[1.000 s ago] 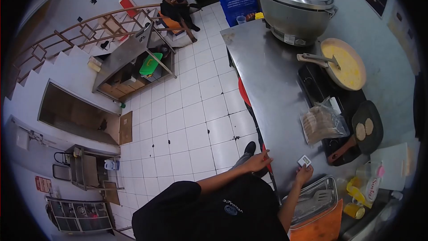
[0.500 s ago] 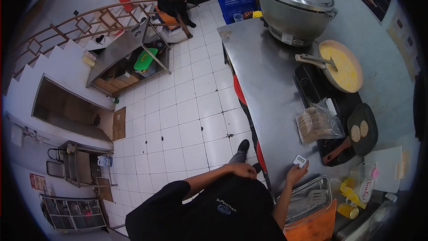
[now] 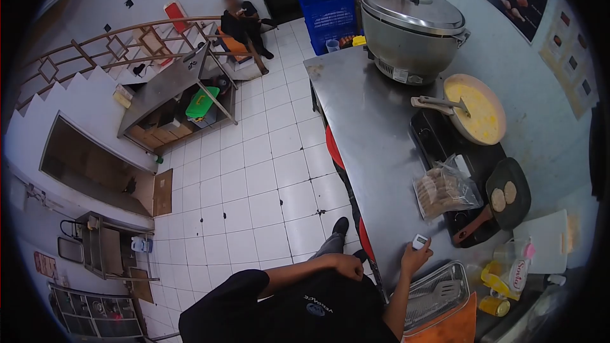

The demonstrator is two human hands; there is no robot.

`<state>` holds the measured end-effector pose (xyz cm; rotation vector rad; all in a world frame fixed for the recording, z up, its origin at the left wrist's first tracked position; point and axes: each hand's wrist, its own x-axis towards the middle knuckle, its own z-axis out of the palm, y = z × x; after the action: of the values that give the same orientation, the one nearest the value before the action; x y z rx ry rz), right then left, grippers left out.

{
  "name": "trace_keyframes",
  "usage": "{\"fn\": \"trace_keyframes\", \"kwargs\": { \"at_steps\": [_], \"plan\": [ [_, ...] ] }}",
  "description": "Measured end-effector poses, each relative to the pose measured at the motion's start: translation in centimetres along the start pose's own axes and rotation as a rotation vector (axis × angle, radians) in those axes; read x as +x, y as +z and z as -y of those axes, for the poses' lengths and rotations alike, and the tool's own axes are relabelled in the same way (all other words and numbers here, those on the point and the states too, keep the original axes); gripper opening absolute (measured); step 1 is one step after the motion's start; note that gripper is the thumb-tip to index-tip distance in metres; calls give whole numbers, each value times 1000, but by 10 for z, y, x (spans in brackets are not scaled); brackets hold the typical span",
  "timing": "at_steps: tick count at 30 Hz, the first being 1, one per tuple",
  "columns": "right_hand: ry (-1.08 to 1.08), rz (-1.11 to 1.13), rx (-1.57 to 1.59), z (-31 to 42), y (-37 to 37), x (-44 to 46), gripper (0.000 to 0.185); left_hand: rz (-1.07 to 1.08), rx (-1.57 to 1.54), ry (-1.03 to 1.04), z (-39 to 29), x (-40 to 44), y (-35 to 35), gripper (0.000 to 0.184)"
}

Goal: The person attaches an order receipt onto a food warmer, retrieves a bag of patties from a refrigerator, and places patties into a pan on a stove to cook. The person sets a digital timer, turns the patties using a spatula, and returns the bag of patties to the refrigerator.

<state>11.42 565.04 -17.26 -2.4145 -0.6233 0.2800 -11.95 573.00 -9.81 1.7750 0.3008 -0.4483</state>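
My right hand (image 3: 416, 258) holds a small white device with a display (image 3: 420, 241) above the steel table (image 3: 375, 146), just beyond a wire tray (image 3: 438, 295) with a slotted spatula in it. My left hand (image 3: 348, 267) is closed in front of my body, near the table edge; whether anything is inside it is hidden. Past the device lies a clear bag of pale patties (image 3: 445, 192). A dark pan (image 3: 520, 198) with two pale patties (image 3: 503, 197) rests on the black stove (image 3: 427, 128). Behind it stands a pan of yellow liquid (image 3: 476, 111) with a utensil in it.
A large lidded cooker (image 3: 413, 35) stands at the table's far end. Blue crates (image 3: 327, 16) are beside it. An orange board (image 3: 448, 327), an oil pouch (image 3: 508, 276) and a yellow can (image 3: 494, 305) are at the near right. A person (image 3: 241, 22) sits by the stairs.
My left hand has drawn back from the table edge and its fingers have closed. My right hand still holds the white device, now tilted differently. The view has shifted slightly.
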Motion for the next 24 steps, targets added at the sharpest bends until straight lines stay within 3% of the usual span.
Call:
{"fn": "trace_keyframes", "kwargs": {
  "at_steps": [7,9,18,22,24],
  "plan": [
    [33,11,-130,27,-16,-6,69,117,-93,132,-1,18,23,26],
    [96,33,-194,34,-21,-6,69,72,-52,275,0,21,27,24],
    [106,-37,-189,15,-7,-3,72,-43,-22,227,-8,16,26,24],
    [0,-109,-98,-3,3,-2,69,-100,-4,315,-5,16,23,21],
    [-29,-164,-67,-9,8,0,70,-19,10,194,-25,9,10,22]
  ]
}}
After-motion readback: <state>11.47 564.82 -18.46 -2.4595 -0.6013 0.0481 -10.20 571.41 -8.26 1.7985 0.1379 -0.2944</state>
